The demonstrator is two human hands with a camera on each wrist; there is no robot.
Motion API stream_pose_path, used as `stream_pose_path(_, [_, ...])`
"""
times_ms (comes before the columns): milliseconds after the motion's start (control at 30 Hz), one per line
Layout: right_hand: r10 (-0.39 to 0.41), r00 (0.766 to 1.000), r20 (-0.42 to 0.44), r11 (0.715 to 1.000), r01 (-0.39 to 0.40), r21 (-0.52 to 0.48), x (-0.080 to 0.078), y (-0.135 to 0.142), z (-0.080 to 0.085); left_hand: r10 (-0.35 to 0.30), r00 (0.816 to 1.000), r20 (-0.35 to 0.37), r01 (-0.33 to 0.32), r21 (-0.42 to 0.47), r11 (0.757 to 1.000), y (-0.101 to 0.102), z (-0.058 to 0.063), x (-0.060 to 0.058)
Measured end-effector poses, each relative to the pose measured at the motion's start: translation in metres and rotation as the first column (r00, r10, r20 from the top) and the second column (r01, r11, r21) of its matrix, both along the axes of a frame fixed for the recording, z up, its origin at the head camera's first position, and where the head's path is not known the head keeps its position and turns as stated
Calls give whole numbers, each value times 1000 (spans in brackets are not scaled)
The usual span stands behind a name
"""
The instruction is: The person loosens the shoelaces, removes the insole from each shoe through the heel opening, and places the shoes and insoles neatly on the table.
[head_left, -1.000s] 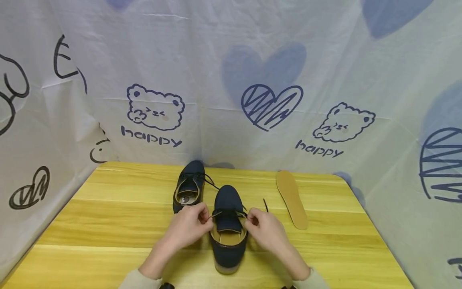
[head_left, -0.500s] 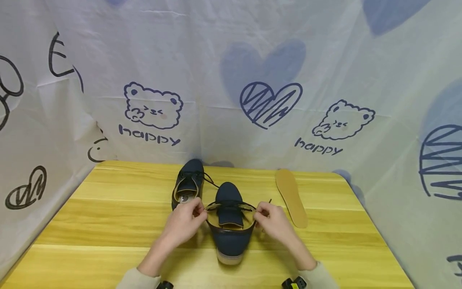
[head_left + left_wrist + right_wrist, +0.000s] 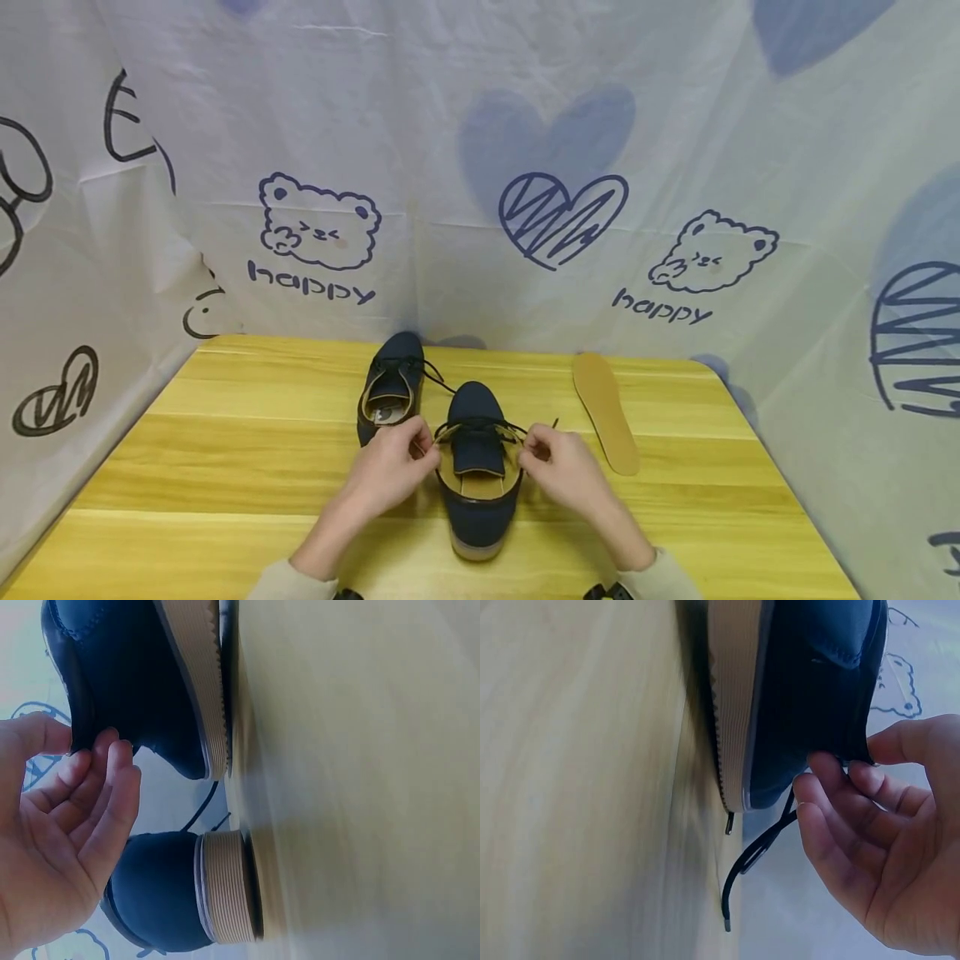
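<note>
A dark navy lace-up shoe stands on the table with its toe pointing away and its heel toward me. My left hand pinches the left lace flap at the shoe's opening between thumb and fingertips. On the opposite side, my right hand grips the right flap the same way. The flaps are drawn apart, and the tongue shows between them. In the right wrist view a black lace hangs loose past the fingers. The second navy shoe sits behind and left, partly hidden by my left hand.
A tan insole lies on the wooden table to the right. A patterned white cloth hangs behind the table's back edge. The second shoe's lace trails toward the front shoe.
Both hands pulled the flaps wide apart half a second ago. Now they have come back inward and the opening is narrower. The second shoe and insole have stayed put.
</note>
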State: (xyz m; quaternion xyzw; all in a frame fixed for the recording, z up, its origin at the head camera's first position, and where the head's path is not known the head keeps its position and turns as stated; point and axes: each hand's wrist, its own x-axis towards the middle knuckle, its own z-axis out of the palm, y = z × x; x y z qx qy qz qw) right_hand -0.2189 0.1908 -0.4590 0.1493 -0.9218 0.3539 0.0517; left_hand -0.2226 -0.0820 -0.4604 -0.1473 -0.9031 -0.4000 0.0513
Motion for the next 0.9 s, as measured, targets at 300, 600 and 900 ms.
stream_pose_path(300, [-21, 996, -83, 990, 32, 136, 7, -11, 2, -62, 998, -16, 61, -28, 998, 9, 0, 3])
stream_pose_path(600, [-28, 993, -113, 992, 42, 121, 15, -13, -3, -108, 994, -22, 108, -1, 994, 12, -4, 1])
stream_pose_path(900, [39, 984, -173, 997, -51, -63, 30, -9, 0, -59, 980, -191, 65, 26, 998, 9, 4, -15])
